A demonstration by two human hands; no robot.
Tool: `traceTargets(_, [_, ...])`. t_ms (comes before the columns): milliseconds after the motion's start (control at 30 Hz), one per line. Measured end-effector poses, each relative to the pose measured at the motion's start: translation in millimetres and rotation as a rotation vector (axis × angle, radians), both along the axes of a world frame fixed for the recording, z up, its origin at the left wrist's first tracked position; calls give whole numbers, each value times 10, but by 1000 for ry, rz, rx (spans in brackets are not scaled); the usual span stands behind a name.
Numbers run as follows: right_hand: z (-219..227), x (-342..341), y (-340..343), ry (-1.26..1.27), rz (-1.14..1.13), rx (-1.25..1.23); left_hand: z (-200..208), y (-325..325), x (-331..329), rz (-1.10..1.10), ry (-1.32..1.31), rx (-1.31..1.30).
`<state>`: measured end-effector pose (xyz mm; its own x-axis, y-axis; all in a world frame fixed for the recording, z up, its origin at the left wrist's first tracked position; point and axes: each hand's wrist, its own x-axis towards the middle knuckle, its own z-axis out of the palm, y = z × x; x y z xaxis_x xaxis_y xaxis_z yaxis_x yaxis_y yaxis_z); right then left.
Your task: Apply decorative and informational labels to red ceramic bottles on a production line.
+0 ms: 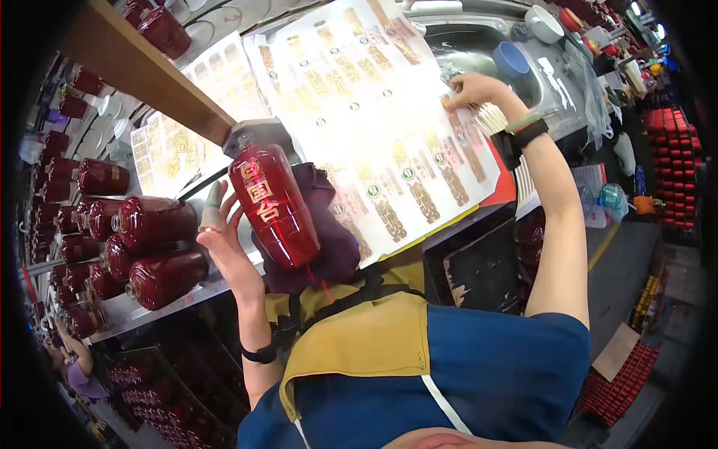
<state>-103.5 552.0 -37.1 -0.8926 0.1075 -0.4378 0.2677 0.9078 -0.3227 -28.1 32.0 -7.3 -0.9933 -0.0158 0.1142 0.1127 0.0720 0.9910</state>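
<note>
A red glass bottle (275, 206) with gold characters lies tilted on a dark purple cloth (329, 247), its neck at a dark holder (258, 129) under a wooden post. Beside the bottle's left side is my left hand (228, 243), fingers apart and holding nothing; a pale finger cot covers one finger. My right hand (479, 91) reaches to the far right edge of a large white decal sheet (359, 135) printed with gold patterns and green round marks. Its fingertips are pinched together at that edge, and glare washes out part of the sheet.
Several red bottles (157, 224) lie stacked on the left of the bench. A smaller decal sheet (176, 150) is behind the post. At the far right, a metal sink (479, 45) holds a blue bowl (511, 58). Another person (78, 370) is at the lower left.
</note>
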Motion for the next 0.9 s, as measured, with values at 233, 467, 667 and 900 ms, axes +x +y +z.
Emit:
traceTargets(233, [-149, -13, 34, 201, -142, -64, 5, -151, 57, 41, 54, -38])
traceTargets(467, [1186, 568, -1342, 684, -69, -307, 318, -11, 35, -75, 321, -47])
traceTargets(667, [1649, 947, -2438, 669, 95, -849, 539, 607, 53, -344, 322, -98])
traceTargets(900, [1389, 884, -2465, 695, -37, -884, 574, 436, 109, -417, -127, 328])
